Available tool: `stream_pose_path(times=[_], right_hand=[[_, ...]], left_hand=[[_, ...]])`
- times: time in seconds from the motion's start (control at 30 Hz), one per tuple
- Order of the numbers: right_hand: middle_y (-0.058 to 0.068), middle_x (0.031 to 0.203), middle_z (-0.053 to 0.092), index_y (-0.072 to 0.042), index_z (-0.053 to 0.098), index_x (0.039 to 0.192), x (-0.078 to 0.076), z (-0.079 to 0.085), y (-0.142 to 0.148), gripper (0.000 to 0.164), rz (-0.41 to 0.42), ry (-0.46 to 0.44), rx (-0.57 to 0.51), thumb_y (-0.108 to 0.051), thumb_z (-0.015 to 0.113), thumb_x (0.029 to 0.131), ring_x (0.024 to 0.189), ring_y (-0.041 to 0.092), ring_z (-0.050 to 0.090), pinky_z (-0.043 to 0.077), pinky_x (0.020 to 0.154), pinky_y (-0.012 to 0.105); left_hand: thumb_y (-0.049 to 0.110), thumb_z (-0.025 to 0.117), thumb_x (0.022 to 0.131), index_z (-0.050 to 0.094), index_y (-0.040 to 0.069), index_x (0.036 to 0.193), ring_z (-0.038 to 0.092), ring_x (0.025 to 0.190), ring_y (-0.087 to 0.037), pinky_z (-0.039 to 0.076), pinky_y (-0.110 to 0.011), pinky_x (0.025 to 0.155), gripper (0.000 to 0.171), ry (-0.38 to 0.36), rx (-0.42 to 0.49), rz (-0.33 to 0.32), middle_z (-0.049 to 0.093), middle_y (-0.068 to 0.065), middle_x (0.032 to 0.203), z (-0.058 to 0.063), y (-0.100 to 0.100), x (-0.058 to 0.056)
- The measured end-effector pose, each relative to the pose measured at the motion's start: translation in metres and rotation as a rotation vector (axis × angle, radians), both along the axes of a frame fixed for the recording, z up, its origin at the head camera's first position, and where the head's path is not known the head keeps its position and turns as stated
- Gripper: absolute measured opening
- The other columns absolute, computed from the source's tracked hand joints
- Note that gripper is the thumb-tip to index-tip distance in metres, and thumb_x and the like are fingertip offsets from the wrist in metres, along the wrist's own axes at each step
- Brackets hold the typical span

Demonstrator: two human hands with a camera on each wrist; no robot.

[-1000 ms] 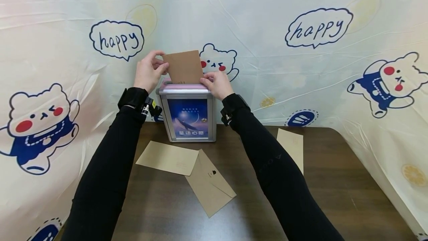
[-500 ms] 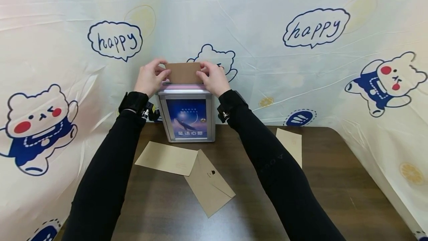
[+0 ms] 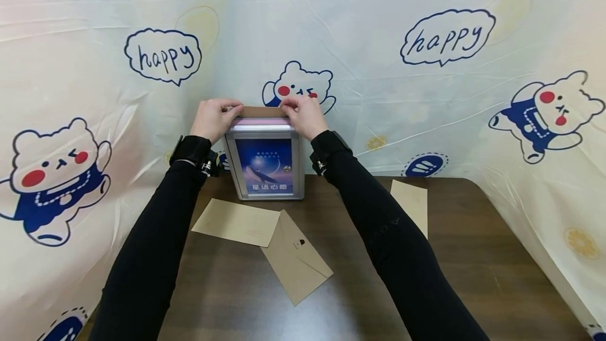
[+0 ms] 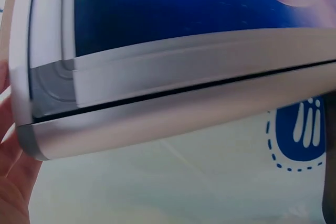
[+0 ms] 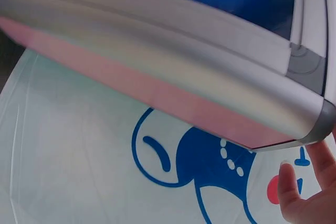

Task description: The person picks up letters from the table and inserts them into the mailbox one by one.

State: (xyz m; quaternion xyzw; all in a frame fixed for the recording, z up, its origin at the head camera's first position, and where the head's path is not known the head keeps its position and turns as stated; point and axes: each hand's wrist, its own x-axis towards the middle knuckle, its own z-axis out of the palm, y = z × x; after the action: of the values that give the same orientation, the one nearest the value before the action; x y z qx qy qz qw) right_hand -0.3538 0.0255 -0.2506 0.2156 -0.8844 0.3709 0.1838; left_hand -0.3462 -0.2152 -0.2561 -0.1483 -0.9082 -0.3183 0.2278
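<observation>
Silver box [image 4: 157, 80] w/ blue panel [image 4: 173, 9]; fingers [image 4: 7, 153] nr corner [image 4: 31, 142]; pale bkgd sheet [image 4: 142, 187]

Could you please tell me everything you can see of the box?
The box stands upright near the table's far edge, facing the viewer. It has a silvery, metal-looking frame, grey corner pieces, a pinkish top and a blue panel with a whale-like figure, pale characters and a small round lock at the right. Its front looks shut. A brown sheet, held by the left hand and right hand, shows above the top; whether the hands touch the box is unclear.
</observation>
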Motion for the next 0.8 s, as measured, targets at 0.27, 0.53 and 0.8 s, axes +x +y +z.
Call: stream_pose_path(times=[0.27, 0.53, 0.8], right_hand=[[0.002, 0.107, 0.071, -0.012, 0.075, 0.106, 0.0, -0.005, -0.001, 0.017, -0.016, 0.079, 0.132, -0.019, 0.062, 0.097, 0.103, 0.017, 0.062, 0.042, 0.096, 0.032], [0.002, 0.106, 0.071, -0.009, 0.075, 0.107, 0.001, -0.004, 0.002, 0.017, 0.013, 0.069, 0.098, -0.016, 0.062, 0.097, 0.101, 0.016, 0.062, 0.043, 0.094, 0.031], [0.004, 0.117, 0.068, -0.007, 0.07, 0.116, 0.008, 0.015, 0.019, 0.022, 0.007, 0.007, 0.046, -0.017, 0.059, 0.099, 0.109, 0.016, 0.058, 0.043, 0.098, 0.029]], left_hand=[[0.023, 0.064, 0.097, 0.072, 0.004, 0.114, 0.055, 0.123, -0.031, 0.038, -0.044, 0.105, 0.027, 0.001, -0.023, 0.006, 0.065, -0.016, 0.122, -0.008, -0.001, -0.002], [0.024, 0.062, 0.098, 0.069, 0.003, 0.119, 0.048, 0.13, -0.03, 0.032, -0.042, 0.11, 0.031, -0.006, -0.021, 0.006, 0.061, -0.018, 0.128, -0.009, -0.002, 0.001], [0.033, 0.05, 0.103, 0.054, 0.011, 0.139, 0.043, 0.134, -0.028, 0.032, -0.044, 0.11, 0.043, -0.012, 0.0, -0.033, 0.052, -0.013, 0.141, -0.001, 0.003, 0.011]])
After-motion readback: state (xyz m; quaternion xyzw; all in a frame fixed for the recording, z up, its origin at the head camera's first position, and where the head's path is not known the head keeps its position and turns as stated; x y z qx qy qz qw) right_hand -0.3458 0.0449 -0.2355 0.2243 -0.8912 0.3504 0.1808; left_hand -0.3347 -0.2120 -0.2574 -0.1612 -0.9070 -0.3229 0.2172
